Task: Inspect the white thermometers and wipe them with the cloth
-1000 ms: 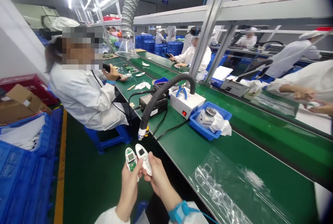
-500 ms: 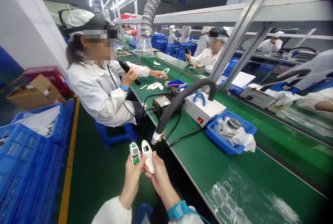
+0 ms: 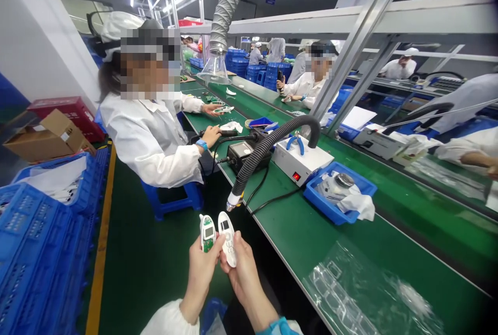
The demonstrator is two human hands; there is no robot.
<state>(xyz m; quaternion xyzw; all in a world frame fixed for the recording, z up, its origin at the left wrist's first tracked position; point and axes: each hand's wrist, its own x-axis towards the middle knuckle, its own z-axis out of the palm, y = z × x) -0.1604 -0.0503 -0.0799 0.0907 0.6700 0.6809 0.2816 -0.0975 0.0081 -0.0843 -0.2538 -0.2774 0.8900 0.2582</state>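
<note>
White shell (image 3: 227, 239) has straightened, pinched in right grip (image 3: 243, 275); left grip (image 3: 201, 278) seems to pinch a circuit-board casing (image 3: 207, 234).

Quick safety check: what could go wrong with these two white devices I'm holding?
Your left hand holds a white device with its green circuit board exposed, your right hand another white device. Both are over the floor, past the bench edge, so a slip could drop them. The nearby metal hose nozzle might be hot; that cannot be seen.
</note>
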